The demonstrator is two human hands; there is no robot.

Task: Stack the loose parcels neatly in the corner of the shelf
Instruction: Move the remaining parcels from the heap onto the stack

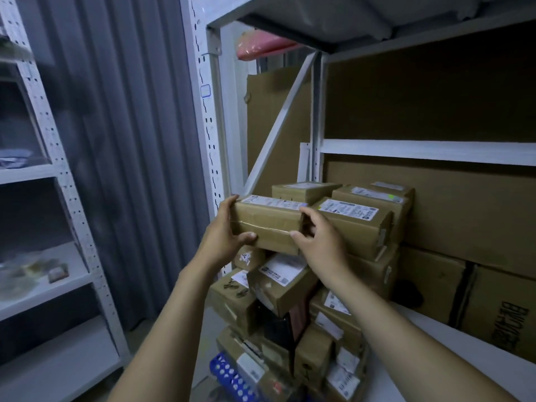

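Down low, messy heap of small brown cardboard parcels (pixel 280 288). Above it, left hand (pixel 229 236) and right hand (pixel 317 242) each gripping one end of a long brown cardboard parcel with white label (pixel 266 224), just beside the neat brown parcel stack (pixel 358 227) in the corner of the white metal shelf (pixel 435 333).

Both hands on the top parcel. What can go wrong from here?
1. The brown taped cardboard parcel, held by the left hand and right hand, hangs over a tilted white-labelled cardboard box; set on that uneven support it may tip or slide forward.
2. The right hand's grip sits in the gap beside the neighbouring labelled cardboard box; pushing in could pinch fingers or knock that box askew.
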